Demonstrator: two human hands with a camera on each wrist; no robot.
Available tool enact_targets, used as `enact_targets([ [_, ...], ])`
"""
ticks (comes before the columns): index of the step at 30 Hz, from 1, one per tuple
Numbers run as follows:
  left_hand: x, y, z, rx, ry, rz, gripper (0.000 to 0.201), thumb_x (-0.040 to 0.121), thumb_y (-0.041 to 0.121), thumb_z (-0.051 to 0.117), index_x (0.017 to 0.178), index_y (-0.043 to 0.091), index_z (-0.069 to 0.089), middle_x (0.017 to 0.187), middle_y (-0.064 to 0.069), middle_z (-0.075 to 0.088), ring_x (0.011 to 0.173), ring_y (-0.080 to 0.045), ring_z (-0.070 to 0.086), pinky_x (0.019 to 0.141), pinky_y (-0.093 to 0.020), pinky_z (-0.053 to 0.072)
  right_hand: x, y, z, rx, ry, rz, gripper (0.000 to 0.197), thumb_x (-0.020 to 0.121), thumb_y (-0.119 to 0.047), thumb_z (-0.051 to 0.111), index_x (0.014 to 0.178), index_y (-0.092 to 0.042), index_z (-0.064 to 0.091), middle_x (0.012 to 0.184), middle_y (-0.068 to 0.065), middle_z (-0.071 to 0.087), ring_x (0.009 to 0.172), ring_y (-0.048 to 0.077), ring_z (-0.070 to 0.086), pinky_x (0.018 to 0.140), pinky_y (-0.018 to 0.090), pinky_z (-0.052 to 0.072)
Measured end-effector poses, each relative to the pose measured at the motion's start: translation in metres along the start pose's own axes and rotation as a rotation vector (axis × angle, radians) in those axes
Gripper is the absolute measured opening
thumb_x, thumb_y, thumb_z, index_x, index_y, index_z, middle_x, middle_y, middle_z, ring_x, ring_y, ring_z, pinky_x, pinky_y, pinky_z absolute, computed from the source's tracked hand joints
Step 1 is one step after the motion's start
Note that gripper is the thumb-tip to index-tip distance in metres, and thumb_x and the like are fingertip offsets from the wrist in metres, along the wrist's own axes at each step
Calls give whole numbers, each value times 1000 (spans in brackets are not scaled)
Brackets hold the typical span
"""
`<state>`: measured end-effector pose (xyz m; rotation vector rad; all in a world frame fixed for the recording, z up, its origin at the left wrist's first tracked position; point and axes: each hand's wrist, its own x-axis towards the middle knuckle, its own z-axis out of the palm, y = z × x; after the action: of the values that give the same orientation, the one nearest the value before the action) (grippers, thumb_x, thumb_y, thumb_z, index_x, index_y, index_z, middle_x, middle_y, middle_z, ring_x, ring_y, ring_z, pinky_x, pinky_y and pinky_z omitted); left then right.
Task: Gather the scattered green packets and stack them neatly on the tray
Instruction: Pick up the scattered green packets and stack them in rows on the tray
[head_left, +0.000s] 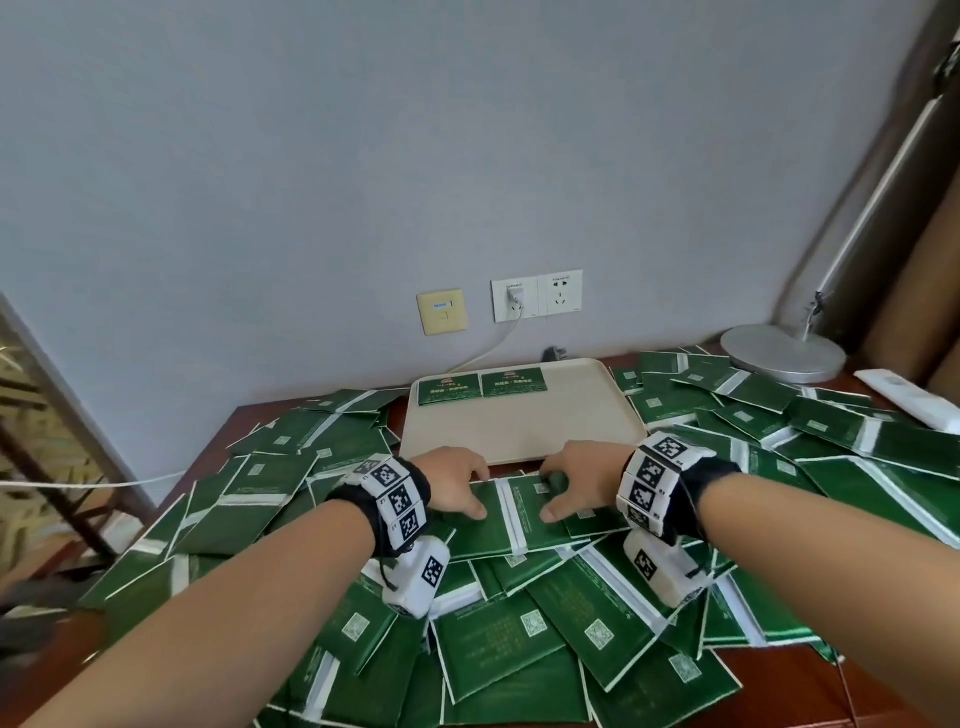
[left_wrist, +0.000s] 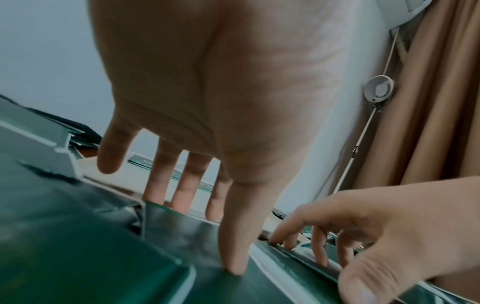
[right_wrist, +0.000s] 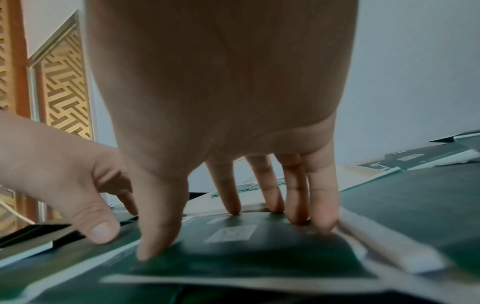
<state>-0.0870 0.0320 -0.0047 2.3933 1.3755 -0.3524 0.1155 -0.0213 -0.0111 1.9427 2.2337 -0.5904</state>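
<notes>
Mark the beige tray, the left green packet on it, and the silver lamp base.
Beige rectangular plastic tray (head_left: 524, 426): head view, bare floor.
Left green packet (head_left: 449, 389) on the tray: head view, printed face.
Round silver metal lamp base (head_left: 782, 353): head view, disc top.

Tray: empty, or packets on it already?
Nearly empty: two green packets lie side by side at the far edge of the tray; the rest is bare.

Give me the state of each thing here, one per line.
Tray, holds two packets side by side at its far edge.
Scattered packets, heaped loose around the tray.
Left hand, fingers straight, pressing a packet.
Right hand, fingers straight, pressing the next packet.
Charger, plugged into the wall socket.
</notes>
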Motion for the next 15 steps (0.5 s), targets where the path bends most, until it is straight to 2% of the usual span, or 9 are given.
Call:
enact_targets([
  [3, 0, -3, 2, -2, -5, 0, 61, 86, 35, 73, 140, 20, 49, 141, -2, 52, 122, -21, 52, 102, -32, 42, 5, -1, 5, -47, 1, 37, 69, 77, -54, 72, 135, -23, 50, 118, 2, 55, 103, 22, 57, 88, 34, 48],
  [5, 1, -3, 2, -1, -8, -3, 61, 86, 36, 72, 141, 20, 49, 141, -2, 52, 123, -21, 52, 102, -32, 41, 5, -3, 5, -56, 11, 46, 64, 78, -46, 72, 134, -24, 51, 118, 4, 55, 102, 24, 57, 86, 34, 49],
  [8, 1, -3, 1, 12, -8, -6, 62, 86, 37, 72, 141, 20, 49, 140, -2, 52, 121, -20, 53, 100, -31, 42, 3, -4, 0, -65, 17, 56, 56, 81, -29, 66, 135, -26, 51, 123, 7, 50, 105, 26, 56, 90, 38, 51],
  [10, 2, -3, 2, 19, -8, -9, 62, 86, 38, 72, 141, 20, 49, 139, -2, 53, 120, -20, 53, 98, -30, 42, 0, -1, -5, -52, 24, 45, 51, 85, -23, 59, 135, -29, 52, 126, 8, 47, 108, 26, 55, 94, 37, 48],
  [13, 3, -4, 1, 23, -9, -25, 63, 86, 40, 72, 141, 20, 48, 138, -2, 53, 118, -20, 54, 99, -32, 44, -3, 6, -13, 7, 95, 6, 42, 89, -11, 51, 128, -22, 61, 129, 6, 57, 114, 22, 55, 98, 29, 43],
  [15, 2, -4, -1, 39, -16, -36, 64, 86, 42, 71, 141, 19, 47, 137, -2, 54, 117, -20, 54, 99, -32, 44, -6, 13, -20, 26, 167, 28, 36, 90, -7, 49, 118, -16, 70, 124, 4, 64, 112, 20, 58, 97, 26, 44],
])
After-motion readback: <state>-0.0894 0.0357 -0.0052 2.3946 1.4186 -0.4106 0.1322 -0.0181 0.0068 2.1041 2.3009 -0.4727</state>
